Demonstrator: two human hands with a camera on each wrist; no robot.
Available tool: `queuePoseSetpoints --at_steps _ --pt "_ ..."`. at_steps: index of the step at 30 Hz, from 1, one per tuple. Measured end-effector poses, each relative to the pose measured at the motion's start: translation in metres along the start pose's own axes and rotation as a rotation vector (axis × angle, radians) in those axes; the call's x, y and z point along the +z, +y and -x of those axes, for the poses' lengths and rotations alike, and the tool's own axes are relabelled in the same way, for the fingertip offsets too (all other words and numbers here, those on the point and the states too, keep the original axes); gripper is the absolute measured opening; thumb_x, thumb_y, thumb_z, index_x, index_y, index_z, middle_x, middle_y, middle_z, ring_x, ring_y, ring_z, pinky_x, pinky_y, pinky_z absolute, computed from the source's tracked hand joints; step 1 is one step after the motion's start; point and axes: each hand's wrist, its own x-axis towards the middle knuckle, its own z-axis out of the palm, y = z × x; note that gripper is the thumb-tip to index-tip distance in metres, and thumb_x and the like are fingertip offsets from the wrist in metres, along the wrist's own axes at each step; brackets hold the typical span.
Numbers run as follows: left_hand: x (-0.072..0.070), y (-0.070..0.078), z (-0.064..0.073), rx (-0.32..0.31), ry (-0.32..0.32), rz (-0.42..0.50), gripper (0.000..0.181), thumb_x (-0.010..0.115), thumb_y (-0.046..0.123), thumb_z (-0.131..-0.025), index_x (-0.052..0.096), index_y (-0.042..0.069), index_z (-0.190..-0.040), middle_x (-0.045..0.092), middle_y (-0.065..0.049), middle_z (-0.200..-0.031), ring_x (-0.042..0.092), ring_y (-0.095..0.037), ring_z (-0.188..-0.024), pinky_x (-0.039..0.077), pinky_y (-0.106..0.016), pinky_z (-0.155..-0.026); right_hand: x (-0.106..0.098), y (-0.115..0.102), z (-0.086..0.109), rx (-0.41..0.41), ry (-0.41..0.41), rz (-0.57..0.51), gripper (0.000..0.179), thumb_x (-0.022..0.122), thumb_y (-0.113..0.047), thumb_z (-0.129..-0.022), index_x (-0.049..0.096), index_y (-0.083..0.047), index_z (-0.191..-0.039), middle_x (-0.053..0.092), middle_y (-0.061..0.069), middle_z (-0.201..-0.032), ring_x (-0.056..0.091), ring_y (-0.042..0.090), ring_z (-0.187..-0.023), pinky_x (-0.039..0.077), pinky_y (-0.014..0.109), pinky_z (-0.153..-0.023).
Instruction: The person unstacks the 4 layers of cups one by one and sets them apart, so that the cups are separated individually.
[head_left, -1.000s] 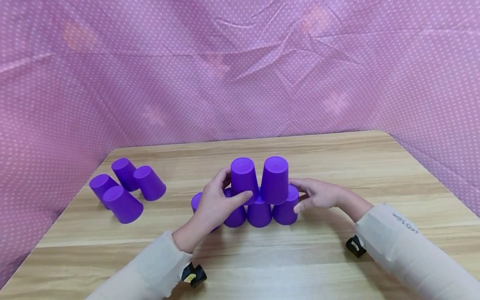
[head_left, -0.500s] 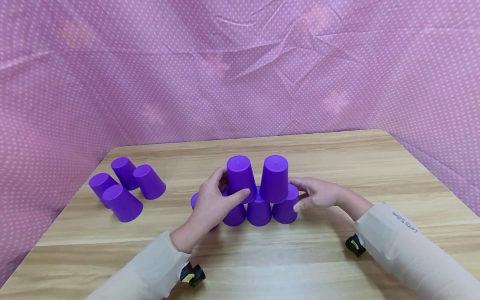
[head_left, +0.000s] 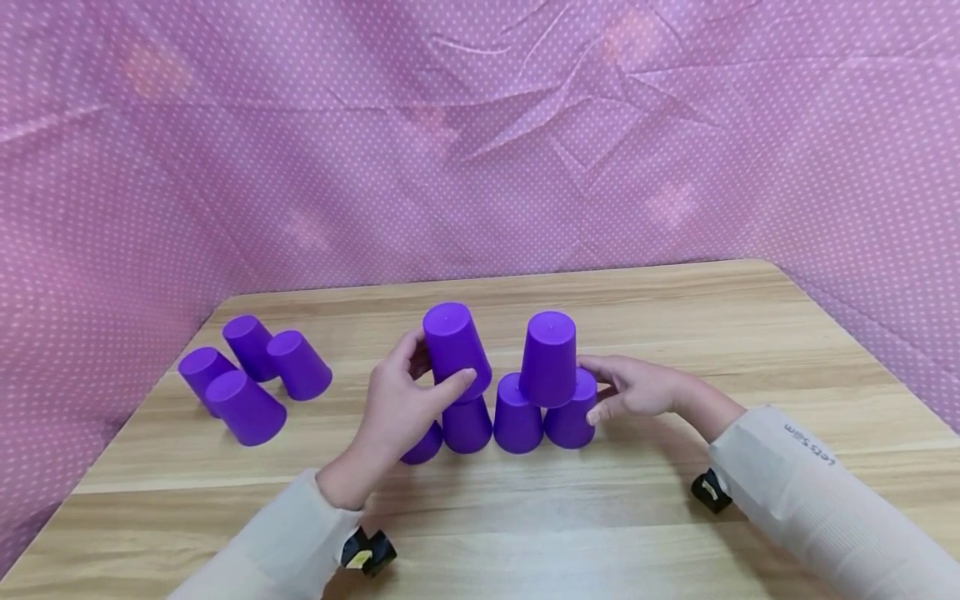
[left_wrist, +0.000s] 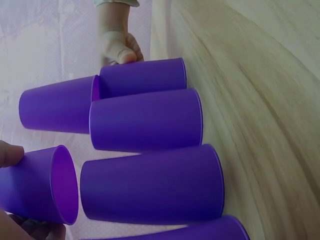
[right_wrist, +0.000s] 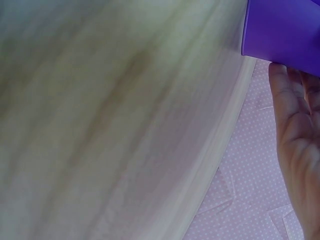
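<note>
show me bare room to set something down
The pale wooden table is bare in front of and behind the central inverted purple plastic cups, and between these and the purple cup foursome. Crowded: inside that foursome, and around the left grip.

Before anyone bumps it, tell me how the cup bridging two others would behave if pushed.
The bridging cup would probably slide or tip, its rim perched on two cups. The thin rim suggests light weight. Round and tapered, it might roll if toppled.
</note>
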Motion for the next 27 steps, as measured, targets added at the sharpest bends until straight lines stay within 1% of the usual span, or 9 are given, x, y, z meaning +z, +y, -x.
queuePoseSetpoints --at_steps 3,5,10,13,16,21,23,27 --pt "-0.006 -0.002 0.001 -0.015 0.028 -0.009 0.055 0.076 0.019 -0.077 0.051 0.010 -0.125 0.063 -0.008 -0.112 0.062 -0.020 -0.101 0.051 -0.038 -0.090 0.000 0.000 0.000 0.002 -0.001 -0.003 0.068 0.068 -0.010 -0.082 0.032 0.007 -0.136 0.051 0.023 -0.126 0.051 0.004 -0.114 0.043 0.045 -0.101" --pt "-0.011 -0.003 0.001 -0.030 0.041 -0.006 0.055 0.076 0.020 -0.077 0.052 0.011 -0.125 0.063 -0.008 -0.112 0.062 -0.021 -0.101 0.051 -0.038 -0.090 0.000 0.001 0.000 0.002 -0.004 -0.005 0.068 0.068 -0.010 -0.082 0.032 0.007 -0.136 0.051 0.023 -0.126 0.051 0.004 -0.114 0.043 0.045 -0.101" --pt "-0.023 -0.004 0.003 -0.053 0.066 0.000 0.055 0.076 0.022 -0.077 0.051 0.009 -0.124 0.062 -0.011 -0.112 0.059 -0.022 -0.104 0.047 -0.037 -0.096 0.001 0.002 0.001 -0.003 -0.003 -0.008 0.067 0.068 -0.010 -0.082 0.032 0.007 -0.136 0.051 0.023 -0.127 0.050 0.003 -0.115 0.042 0.046 -0.101" --pt "-0.030 -0.003 0.003 -0.072 0.077 0.007 0.054 0.075 0.022 -0.078 0.051 0.007 -0.124 0.061 -0.012 -0.113 0.058 -0.022 -0.105 0.045 -0.035 -0.098 0.001 0.002 0.000 -0.007 -0.006 -0.016 0.068 0.068 -0.010 -0.082 0.031 0.008 -0.136 0.050 0.024 -0.127 0.050 0.003 -0.115 0.042 0.046 -0.101" --pt "-0.035 -0.001 0.004 -0.084 0.091 0.011 0.053 0.074 0.020 -0.079 0.050 0.006 -0.124 0.061 -0.013 -0.114 0.058 -0.021 -0.106 0.045 -0.033 -0.098 0.002 0.003 0.001 -0.014 -0.006 -0.012 0.067 0.068 -0.010 -0.082 0.032 0.008 -0.136 0.050 0.024 -0.126 0.051 0.003 -0.115 0.043 0.045 -0.101" --pt "-0.045 0.002 0.003 -0.105 0.127 -0.015 0.054 0.074 0.021 -0.079 0.050 0.007 -0.126 0.061 -0.013 -0.115 0.057 -0.020 -0.107 0.046 -0.031 -0.097 0.001 0.003 0.001 -0.016 0.001 0.001 0.067 0.067 -0.010 -0.083 0.032 0.008 -0.136 0.050 0.024 -0.127 0.050 0.003 -0.114 0.043 0.043 -0.101" --pt "-0.049 0.002 0.004 -0.125 0.141 -0.024 0.055 0.073 0.022 -0.080 0.049 0.008 -0.127 0.060 -0.012 -0.116 0.057 -0.018 -0.107 0.046 -0.029 -0.097 0.000 0.003 0.001 -0.015 0.001 0.002 0.067 0.067 -0.010 -0.083 0.031 0.008 -0.137 0.050 0.024 -0.127 0.050 0.003 -0.115 0.043 0.044 -0.101" --pt "-0.056 0.000 0.006 -0.142 0.182 -0.045 0.053 0.073 0.024 -0.080 0.050 0.010 -0.126 0.061 -0.008 -0.114 0.056 -0.012 -0.102 0.047 -0.017 -0.090 0.000 0.002 0.000 -0.025 -0.004 0.003 0.068 0.067 -0.010 -0.083 0.031 0.008 -0.137 0.050 0.024 -0.128 0.050 0.003 -0.115 0.042 0.045 -0.101"
